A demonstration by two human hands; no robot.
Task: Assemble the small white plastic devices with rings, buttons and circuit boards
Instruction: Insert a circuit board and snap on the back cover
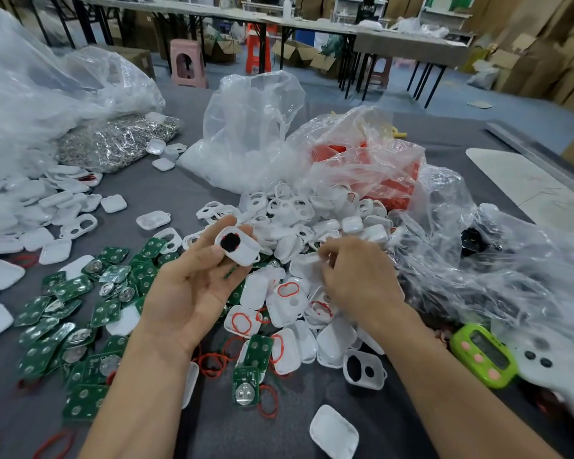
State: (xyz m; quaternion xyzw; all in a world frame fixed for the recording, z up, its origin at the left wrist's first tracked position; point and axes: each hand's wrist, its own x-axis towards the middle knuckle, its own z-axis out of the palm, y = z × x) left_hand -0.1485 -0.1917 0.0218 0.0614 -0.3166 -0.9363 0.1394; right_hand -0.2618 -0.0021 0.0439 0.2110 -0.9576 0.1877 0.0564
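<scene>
Across the left of the grey table [179, 197], green circuit boards [70, 289] heaped loose, print too small to read; holds the left hand [193, 286] palm-up above them, thumb and fingertips pinching a white shell [242, 251] with a black button [230, 242] in its round opening; holds the right hand [358, 276] knuckles-up over the pile of white shells [312, 226], fingers curled and blurred, grip unclear; further right, a green timer [484, 356], display unreadable.
</scene>
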